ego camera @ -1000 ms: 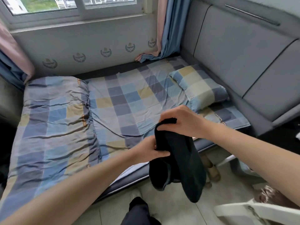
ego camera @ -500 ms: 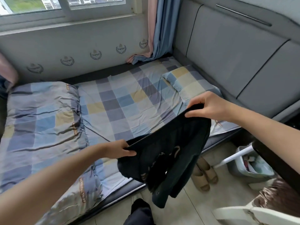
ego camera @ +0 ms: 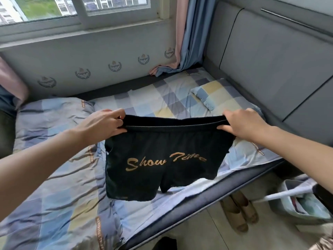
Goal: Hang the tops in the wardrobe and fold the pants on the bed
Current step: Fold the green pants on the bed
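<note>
A pair of black shorts (ego camera: 158, 159) with gold script lettering hangs spread flat above the front part of the bed (ego camera: 162, 103). My left hand (ego camera: 104, 123) grips the left end of the elastic waistband. My right hand (ego camera: 241, 123) grips the right end, so the waistband is stretched straight between them. The two short legs hang down over the checked sheet near the bed's front edge.
A folded checked quilt (ego camera: 54, 159) covers the bed's left half and a matching pillow (ego camera: 219, 94) lies at the right by the grey padded headboard (ego camera: 270, 60). Slippers (ego camera: 237, 213) and a small bin (ego camera: 295, 201) stand on the floor at the right.
My hands moved apart along the waistband and lifted, so the bunched black garment opened out into flat shorts over the bed. The view shifted closer to the bed.
</note>
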The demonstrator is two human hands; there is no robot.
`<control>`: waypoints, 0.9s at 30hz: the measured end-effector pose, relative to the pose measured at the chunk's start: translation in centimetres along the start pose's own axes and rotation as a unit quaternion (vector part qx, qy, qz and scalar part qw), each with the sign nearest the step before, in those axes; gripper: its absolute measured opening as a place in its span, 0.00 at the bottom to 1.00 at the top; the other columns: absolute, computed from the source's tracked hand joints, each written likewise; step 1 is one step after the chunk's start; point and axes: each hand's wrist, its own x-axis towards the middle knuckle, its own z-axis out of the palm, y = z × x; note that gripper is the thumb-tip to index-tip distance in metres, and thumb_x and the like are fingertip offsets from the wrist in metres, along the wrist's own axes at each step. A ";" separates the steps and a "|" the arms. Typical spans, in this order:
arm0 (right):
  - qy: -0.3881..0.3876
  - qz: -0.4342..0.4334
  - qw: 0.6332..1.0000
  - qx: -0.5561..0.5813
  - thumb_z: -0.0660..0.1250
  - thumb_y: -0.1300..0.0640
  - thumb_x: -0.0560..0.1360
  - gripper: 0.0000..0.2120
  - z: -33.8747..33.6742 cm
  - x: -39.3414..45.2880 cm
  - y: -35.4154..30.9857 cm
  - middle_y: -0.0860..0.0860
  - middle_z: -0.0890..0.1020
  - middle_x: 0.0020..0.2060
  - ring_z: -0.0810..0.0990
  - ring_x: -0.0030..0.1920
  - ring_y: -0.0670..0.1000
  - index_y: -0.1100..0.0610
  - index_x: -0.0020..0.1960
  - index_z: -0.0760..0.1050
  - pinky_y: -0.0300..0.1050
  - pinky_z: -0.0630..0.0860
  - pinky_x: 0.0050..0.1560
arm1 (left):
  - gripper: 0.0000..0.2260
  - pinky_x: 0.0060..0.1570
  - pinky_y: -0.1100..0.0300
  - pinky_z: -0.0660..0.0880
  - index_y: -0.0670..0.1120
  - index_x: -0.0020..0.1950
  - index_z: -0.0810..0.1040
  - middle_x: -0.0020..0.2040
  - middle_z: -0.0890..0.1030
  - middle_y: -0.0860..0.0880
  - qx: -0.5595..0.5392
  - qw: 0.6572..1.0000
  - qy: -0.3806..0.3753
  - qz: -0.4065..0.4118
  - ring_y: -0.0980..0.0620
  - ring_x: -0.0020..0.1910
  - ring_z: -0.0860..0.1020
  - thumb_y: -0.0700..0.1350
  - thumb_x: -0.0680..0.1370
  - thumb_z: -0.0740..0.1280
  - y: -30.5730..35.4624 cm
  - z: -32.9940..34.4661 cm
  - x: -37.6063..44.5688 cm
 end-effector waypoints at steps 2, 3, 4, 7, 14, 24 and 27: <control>-0.007 0.035 0.999 0.030 0.63 0.39 0.75 0.19 0.1 1.5 -0.3 0.51 0.79 0.37 0.79 0.41 0.57 0.55 0.49 0.70 0.50 0.69 0.46 | 0.10 0.44 0.46 0.79 0.41 0.35 0.83 0.48 0.78 0.43 0.014 0.999 0.000 -0.049 0.41 0.41 0.79 0.48 0.69 0.77 -1.2 0.8 -0.1; 0.000 0.043 0.998 0.040 0.64 0.39 0.75 0.18 0.3 2.2 -0.6 0.51 0.79 0.38 0.79 0.42 0.57 0.55 0.49 0.71 0.51 0.69 0.48 | 0.10 0.46 0.44 0.78 0.41 0.36 0.84 0.51 0.78 0.42 0.015 0.997 -0.005 -0.077 0.40 0.46 0.78 0.48 0.69 0.77 -1.8 1.4 -0.2; 0.014 0.047 0.998 0.047 0.65 0.40 0.75 0.17 0.6 2.8 -0.8 0.50 0.78 0.37 0.79 0.43 0.56 0.54 0.49 0.71 0.52 0.68 0.49 | 0.10 0.48 0.43 0.78 0.42 0.37 0.85 0.52 0.79 0.42 0.005 0.994 -0.010 -0.106 0.40 0.49 0.77 0.48 0.69 0.77 -2.3 2.1 -0.4; 0.048 0.042 0.994 0.092 0.68 0.45 0.74 0.14 1.7 4.3 -1.2 0.47 0.74 0.37 0.77 0.43 0.55 0.55 0.47 0.71 0.54 0.69 0.52 | 0.11 0.44 0.49 0.79 0.41 0.38 0.85 0.42 0.83 0.44 -0.074 0.977 -0.009 -0.197 0.41 0.41 0.81 0.49 0.71 0.76 -3.2 4.4 -0.6; 0.068 0.072 0.963 0.250 0.72 0.54 0.73 0.08 4.2 7.5 0.7 0.52 0.75 0.45 0.72 0.50 0.57 0.57 0.48 0.79 0.51 0.67 0.53 | 0.19 0.31 0.73 0.65 0.56 0.31 0.72 0.29 0.73 0.57 -0.286 0.871 0.102 -0.388 0.60 0.31 0.73 0.42 0.66 0.81 -0.9 7.5 -0.7; -0.046 0.121 0.855 0.503 0.62 0.56 0.80 0.02 9.0 11.3 3.1 0.50 0.75 0.43 0.74 0.47 0.54 0.53 0.51 0.69 0.52 0.72 0.47 | 0.10 0.27 0.68 0.69 0.45 0.44 0.69 0.36 0.74 0.46 -0.413 0.740 0.092 -0.523 0.58 0.32 0.74 0.46 0.78 0.69 5.9 9.9 1.8; -0.108 0.130 0.792 0.587 0.60 0.57 0.80 0.06 10.3 12.0 3.2 0.50 0.72 0.44 0.74 0.45 0.51 0.50 0.52 0.63 0.56 0.77 0.47 | 0.10 0.31 0.61 0.71 0.48 0.46 0.67 0.39 0.74 0.45 -0.402 0.742 0.032 -0.535 0.49 0.38 0.76 0.50 0.79 0.66 6.8 10.3 1.7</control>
